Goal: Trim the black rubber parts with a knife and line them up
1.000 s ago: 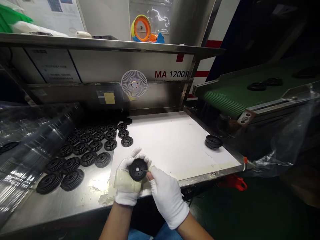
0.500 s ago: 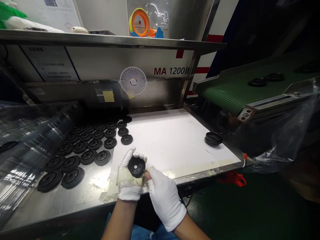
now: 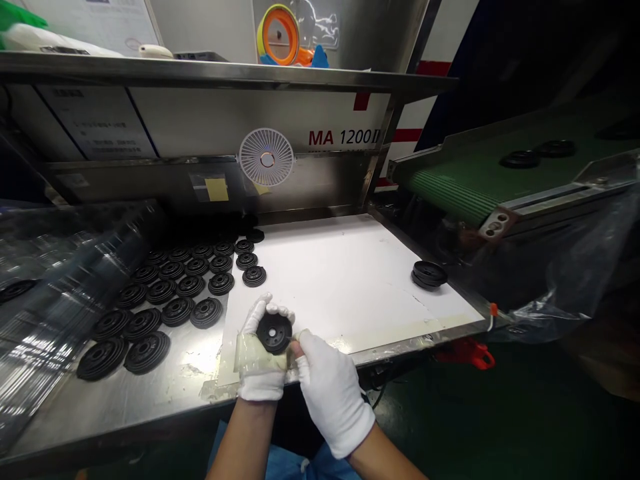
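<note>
In my white-gloved left hand (image 3: 260,357) lies a round black plastic wheel-like part (image 3: 275,332), its hollow face turned up with a light hole in the middle. The fingers curl around its far edge. My right hand (image 3: 327,387), also gloved, is closed at the part's right rim, with a bare thumb tip showing. Whatever sits between those right fingers is hidden or too small to name. Both hands are over the front edge of a white sheet (image 3: 325,280) on the metal table. To their left, similar black discs (image 3: 206,312) stand in rows.
Clear plastic trays (image 3: 75,293) cover the left side. A small stack of black parts (image 3: 429,275) sits at the sheet's right. Beyond it runs a green conveyor belt (image 3: 460,183) carrying more parts. A fan (image 3: 267,157) hangs below the metal shelf (image 3: 225,75). A red-handled tool (image 3: 470,353) hangs under the table edge.
The view has shifted very slightly. Both hands keep the same hold at the black part, with no clear movement between them.
</note>
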### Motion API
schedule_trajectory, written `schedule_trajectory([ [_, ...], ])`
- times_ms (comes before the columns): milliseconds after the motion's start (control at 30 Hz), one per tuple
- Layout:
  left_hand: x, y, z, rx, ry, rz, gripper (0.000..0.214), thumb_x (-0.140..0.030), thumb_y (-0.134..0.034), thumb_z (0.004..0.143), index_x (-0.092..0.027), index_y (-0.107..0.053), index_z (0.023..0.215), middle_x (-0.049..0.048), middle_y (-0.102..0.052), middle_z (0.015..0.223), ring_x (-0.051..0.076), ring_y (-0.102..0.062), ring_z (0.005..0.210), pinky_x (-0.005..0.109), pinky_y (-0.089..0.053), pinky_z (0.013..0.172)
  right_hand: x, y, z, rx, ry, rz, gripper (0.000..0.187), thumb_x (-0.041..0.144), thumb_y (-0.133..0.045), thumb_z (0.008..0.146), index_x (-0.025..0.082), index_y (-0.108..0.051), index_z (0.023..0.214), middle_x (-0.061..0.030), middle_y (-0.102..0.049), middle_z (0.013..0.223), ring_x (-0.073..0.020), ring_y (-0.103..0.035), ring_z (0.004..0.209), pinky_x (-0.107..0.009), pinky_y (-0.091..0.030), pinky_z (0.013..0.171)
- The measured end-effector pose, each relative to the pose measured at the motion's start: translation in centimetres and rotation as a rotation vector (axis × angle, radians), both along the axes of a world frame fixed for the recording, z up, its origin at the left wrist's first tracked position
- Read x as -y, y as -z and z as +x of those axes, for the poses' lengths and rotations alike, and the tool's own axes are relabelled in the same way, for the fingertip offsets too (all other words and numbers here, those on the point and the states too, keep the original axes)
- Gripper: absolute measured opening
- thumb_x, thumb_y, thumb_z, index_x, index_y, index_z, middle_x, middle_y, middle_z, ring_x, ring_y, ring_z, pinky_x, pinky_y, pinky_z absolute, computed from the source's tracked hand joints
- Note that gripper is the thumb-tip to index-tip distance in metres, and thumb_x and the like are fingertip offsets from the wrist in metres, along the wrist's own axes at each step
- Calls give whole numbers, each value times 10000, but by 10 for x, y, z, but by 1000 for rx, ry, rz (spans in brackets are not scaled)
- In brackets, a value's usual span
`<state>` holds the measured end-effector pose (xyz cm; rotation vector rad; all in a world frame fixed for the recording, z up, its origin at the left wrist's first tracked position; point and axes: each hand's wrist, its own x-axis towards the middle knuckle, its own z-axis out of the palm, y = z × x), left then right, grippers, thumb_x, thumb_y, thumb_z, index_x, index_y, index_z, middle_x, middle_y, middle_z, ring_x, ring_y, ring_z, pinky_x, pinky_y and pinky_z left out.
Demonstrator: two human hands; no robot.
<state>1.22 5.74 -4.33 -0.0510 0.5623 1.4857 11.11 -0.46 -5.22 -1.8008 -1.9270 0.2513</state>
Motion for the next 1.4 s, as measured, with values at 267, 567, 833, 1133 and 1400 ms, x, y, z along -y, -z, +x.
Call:
schedule_trajectory([
  [267, 1, -1, -2, -77, 9, 27, 214, -126, -579, 764, -142, -636, 969, 43, -623, 789, 167, -612, 777, 356, -520, 787, 5, 3, -9, -13, -28, 7, 210, 294, -406, 940, 246, -502, 759, 40, -599, 683, -140, -518, 589, -274, -222, 539],
  [567, 2, 5, -4, -45, 120, 64, 135, -164, -574, 731, -134, -642, 843, 28, -578, 688, 146, -584, 664, 344, -529, 700, 3, 8, -1, 22, 20, 11, 226, 296, -383, 946, 232, -543, 800, 18, -623, 683, -137, -530, 570, -261, -236, 535],
  [833, 1, 10, 4, -59, -43, 56, 153, -126, -583, 755, -173, -635, 891, -8, -590, 694, 122, -601, 708, 346, -510, 830, 8, 3, -12, -31, -12, 0, 212, 261, -420, 929, 225, -521, 746, 27, -594, 655, -131, -511, 553, -273, -221, 530],
  [1133, 3, -4, -5, -77, 185, 32, 220, -157, -575, 729, -127, -639, 937, 36, -580, 681, 158, -588, 662, 360, -530, 700, 3, 3, 2, 13, 48, -7, 214, 313, -394, 944, 231, -538, 808, 19, -605, 676, -144, -538, 580, -270, -240, 538],
  [1400, -1, -1, 1, -101, 20, 42, 146, -138, -605, 741, -152, -635, 883, 5, -583, 676, 138, -596, 673, 362, -525, 771, 10, 1, -12, -19, -1, 24, 216, 266, -402, 931, 224, -536, 767, 21, -615, 671, -124, -522, 562, -253, -243, 533],
])
